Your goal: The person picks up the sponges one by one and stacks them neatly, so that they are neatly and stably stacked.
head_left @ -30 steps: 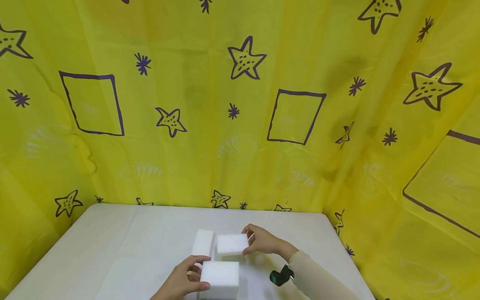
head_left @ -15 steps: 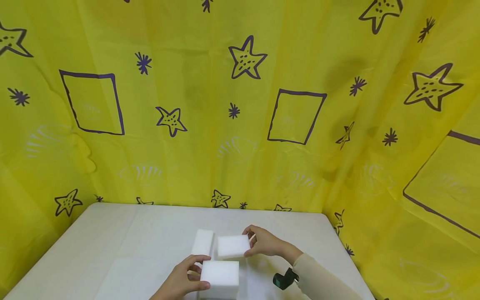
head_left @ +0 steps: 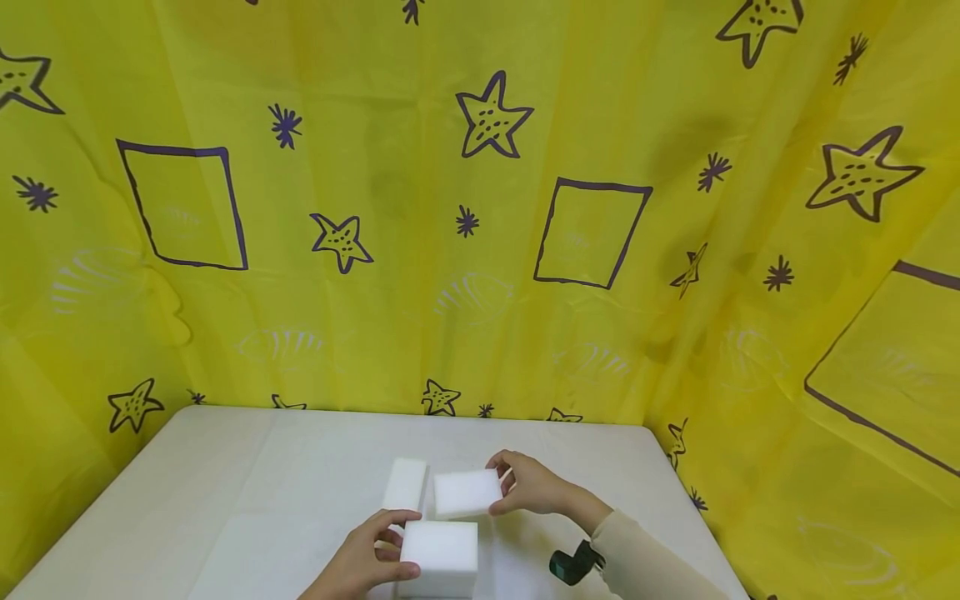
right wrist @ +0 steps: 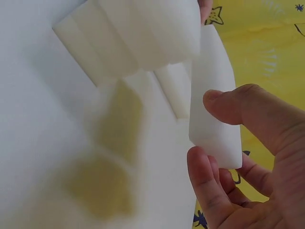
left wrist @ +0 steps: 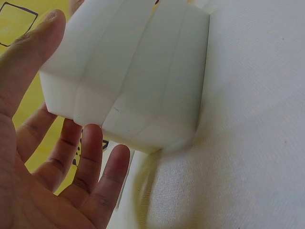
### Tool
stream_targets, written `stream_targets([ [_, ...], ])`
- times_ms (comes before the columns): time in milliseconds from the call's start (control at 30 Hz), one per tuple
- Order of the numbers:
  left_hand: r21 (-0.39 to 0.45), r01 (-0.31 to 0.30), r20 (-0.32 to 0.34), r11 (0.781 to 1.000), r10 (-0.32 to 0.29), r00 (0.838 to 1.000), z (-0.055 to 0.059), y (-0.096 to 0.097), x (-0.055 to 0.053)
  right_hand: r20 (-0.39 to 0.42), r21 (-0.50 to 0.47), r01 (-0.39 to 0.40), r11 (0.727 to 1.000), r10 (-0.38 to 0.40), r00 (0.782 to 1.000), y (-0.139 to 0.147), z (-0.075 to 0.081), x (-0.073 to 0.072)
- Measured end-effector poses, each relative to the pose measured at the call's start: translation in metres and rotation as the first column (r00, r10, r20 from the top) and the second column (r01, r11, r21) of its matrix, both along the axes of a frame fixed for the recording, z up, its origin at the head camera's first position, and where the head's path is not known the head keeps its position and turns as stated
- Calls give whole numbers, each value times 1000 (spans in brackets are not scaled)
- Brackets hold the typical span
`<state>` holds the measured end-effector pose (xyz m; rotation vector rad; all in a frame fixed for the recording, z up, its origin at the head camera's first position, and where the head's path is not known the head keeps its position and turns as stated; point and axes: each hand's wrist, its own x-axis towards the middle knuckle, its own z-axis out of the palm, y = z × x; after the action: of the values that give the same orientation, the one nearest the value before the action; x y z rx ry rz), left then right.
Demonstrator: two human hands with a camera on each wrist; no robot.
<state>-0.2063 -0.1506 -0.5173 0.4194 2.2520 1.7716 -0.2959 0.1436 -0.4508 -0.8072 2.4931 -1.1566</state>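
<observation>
A stack of several white sponge blocks rises from the table near the front. My left hand grips its upper part from the left, thumb on the near side and fingers round the far side. In the left wrist view the seams between the stacked sponges show. My right hand pinches a single white sponge by its right end, raised just behind the stack. The right wrist view has the thumb on one broad face of this sponge, with fingertips at its lower edge.
Another white sponge block lies on the white-covered table, behind the left hand. A dark green device sits at the right wrist. Yellow curtains printed with stars enclose the table at the back and sides.
The right hand and its sponge have shifted slightly right and toward the front, and the sponge has tilted a little. The left hand and the stack have hardly moved.
</observation>
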Motion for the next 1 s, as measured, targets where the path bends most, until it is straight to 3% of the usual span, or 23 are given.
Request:
stream_targets([
  [733,5,-4,14,1000,4,1000,0,0,1,-42,15,90,996,-89,995,0,13,17],
  [1000,-20,-13,0,1000,13,1000,1,1,0,2,13,92,996,-92,996,-1,19,25],
])
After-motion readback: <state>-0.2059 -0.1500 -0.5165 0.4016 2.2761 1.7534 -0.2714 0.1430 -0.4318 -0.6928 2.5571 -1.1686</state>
